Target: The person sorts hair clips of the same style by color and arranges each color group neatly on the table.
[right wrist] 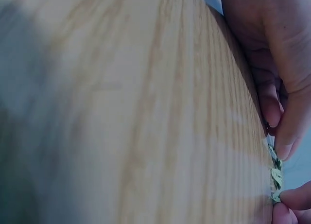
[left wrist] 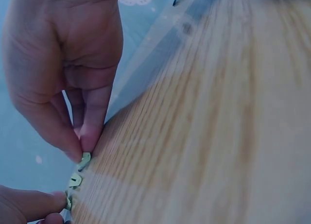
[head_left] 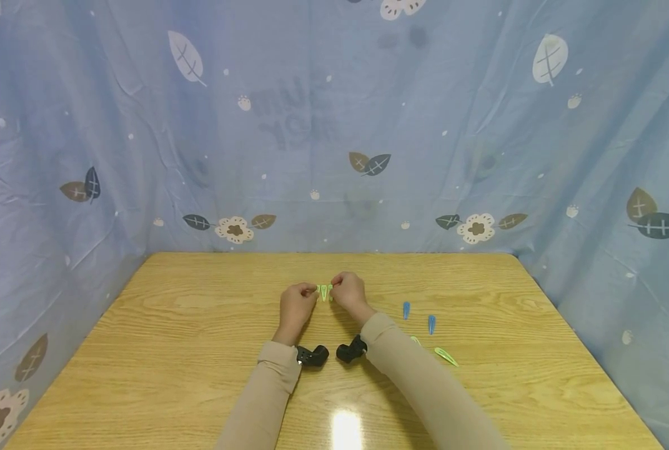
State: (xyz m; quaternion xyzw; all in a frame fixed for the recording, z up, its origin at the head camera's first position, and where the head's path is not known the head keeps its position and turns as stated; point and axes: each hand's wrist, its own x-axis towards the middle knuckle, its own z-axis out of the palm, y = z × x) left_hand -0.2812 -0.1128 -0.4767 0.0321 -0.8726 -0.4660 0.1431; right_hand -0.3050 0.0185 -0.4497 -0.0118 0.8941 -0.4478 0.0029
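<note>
Three light-green snap hair clips stand side by side in a short row near the back of the table. My left hand (head_left: 297,306) pinches the left green clip (left wrist: 85,160) between thumb and fingertip. At the other end, my right hand (head_left: 350,293) holds the right green clip (head_left: 331,291) by thumb and fingers, which partly cover it. Between the two hands lies the middle green clip (head_left: 324,292), untouched, its narrow end toward me. Both wrist views show the fingertips low at the table surface.
Two blue hair clips, one (head_left: 406,310) farther back and another (head_left: 431,324) nearer, lie right of my right hand. Closer to me is a green clip (head_left: 446,357), with one more (head_left: 415,340) partly behind the right sleeve. A patterned blue curtain (head_left: 323,125) surrounds the wooden table (head_left: 199,350).
</note>
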